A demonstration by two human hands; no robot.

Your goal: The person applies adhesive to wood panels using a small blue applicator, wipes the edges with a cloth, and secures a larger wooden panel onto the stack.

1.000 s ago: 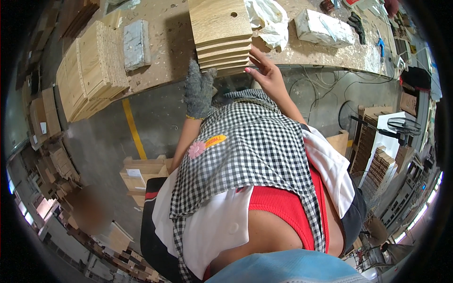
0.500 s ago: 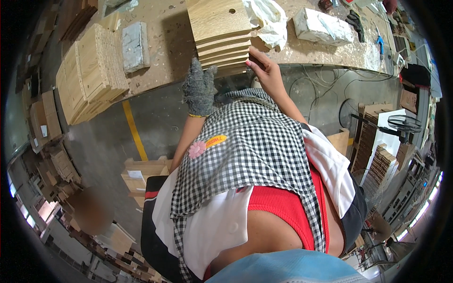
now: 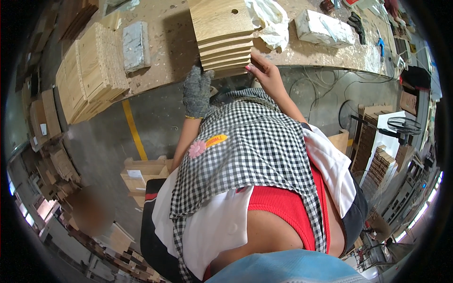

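A stack of pale wooden panels (image 3: 222,20) lies at the table's near edge, fanned in steps toward me; its top panel has a round dark hole. My left hand (image 3: 196,90), in a grey knit glove, is closed at the stack's near left corner, its fingertips partly hidden by the panels. At the near right corner my bare right hand (image 3: 265,70) grips the panels' edges, thumb at the front and fingers along the side. A crumpled white plastic sheet (image 3: 272,23) lies just right of the stack.
On the worktable (image 3: 165,61), another panel stack (image 3: 92,75) overhangs the left edge beside a wrapped white block (image 3: 136,46). A second wrapped block (image 3: 324,29) and a dark glove (image 3: 356,27) lie right. Cables (image 3: 316,87) trail below; a fan (image 3: 401,125) stands right.
The near panels have shifted slightly toward me and to the right. My left hand has turned a little, with its fingertips now farther behind the stack's corner. My right hand stays at its corner.
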